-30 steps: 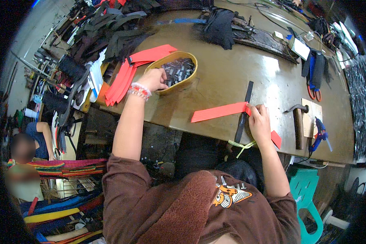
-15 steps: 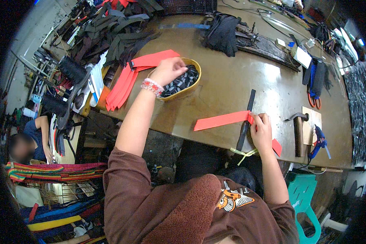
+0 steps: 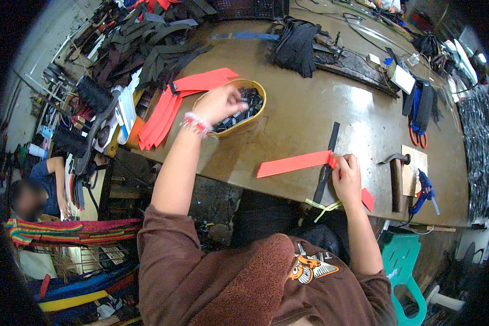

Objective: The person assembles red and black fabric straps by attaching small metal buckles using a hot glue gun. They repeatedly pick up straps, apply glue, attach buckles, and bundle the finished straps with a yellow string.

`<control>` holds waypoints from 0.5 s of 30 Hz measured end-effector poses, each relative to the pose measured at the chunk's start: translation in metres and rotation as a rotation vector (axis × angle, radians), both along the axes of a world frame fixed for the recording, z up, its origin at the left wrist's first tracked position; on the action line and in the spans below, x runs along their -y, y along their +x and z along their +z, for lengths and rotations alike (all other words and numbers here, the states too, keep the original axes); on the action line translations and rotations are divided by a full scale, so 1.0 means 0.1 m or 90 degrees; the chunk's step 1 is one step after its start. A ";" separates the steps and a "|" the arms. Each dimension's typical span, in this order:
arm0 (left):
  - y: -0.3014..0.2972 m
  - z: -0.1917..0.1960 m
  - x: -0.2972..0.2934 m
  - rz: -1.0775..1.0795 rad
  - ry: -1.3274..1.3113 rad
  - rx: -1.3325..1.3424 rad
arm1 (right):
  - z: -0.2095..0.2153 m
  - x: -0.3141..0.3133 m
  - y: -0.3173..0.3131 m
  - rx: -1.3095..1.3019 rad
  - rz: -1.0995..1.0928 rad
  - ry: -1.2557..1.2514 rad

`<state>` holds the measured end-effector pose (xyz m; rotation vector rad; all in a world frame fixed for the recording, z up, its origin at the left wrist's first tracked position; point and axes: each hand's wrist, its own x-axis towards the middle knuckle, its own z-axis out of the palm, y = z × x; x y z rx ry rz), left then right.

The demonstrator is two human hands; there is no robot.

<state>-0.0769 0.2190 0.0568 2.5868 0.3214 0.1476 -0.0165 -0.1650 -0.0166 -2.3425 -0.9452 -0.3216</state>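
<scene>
My left hand (image 3: 223,104), with a beaded bracelet at the wrist, is over an oval yellow container (image 3: 246,125) of small black plastic buckles (image 3: 252,98). Its fingers are curled together; what they hold, if anything, cannot be made out. My right hand (image 3: 348,176) pinches a ribbed red webbing strap (image 3: 293,164) near the table's front edge. The strap crosses a dark narrow strip (image 3: 333,138), and its other end shows right of my wrist. A yellow-green cord (image 3: 323,207) is tied at the strip's near end.
A stack of red straps (image 3: 163,119) lies left of the container, with black straps (image 3: 146,54) behind. To the right are a hammer (image 3: 396,182), a blue glue gun (image 3: 422,193) and orange-handled scissors (image 3: 418,137). Another person (image 3: 51,185) sits at far left.
My left hand has shifted slightly left and down over the container, its fingers lower among the buckles. My right hand keeps its pinch on the red strap.
</scene>
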 end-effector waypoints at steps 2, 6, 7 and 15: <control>-0.32 0.02 0.16 -0.072 -0.035 -0.052 | -0.01 0.00 0.00 -0.001 -0.004 -0.002; -0.79 -0.18 0.70 -0.056 0.080 0.156 | 0.00 -0.01 -0.02 0.008 -0.002 0.011; -0.87 -0.22 0.83 -0.053 0.097 0.174 | 0.01 -0.01 -0.02 0.007 -0.002 0.010; -1.24 0.13 1.03 0.129 -0.108 0.243 | 0.03 0.01 -0.05 -0.023 -0.001 -0.005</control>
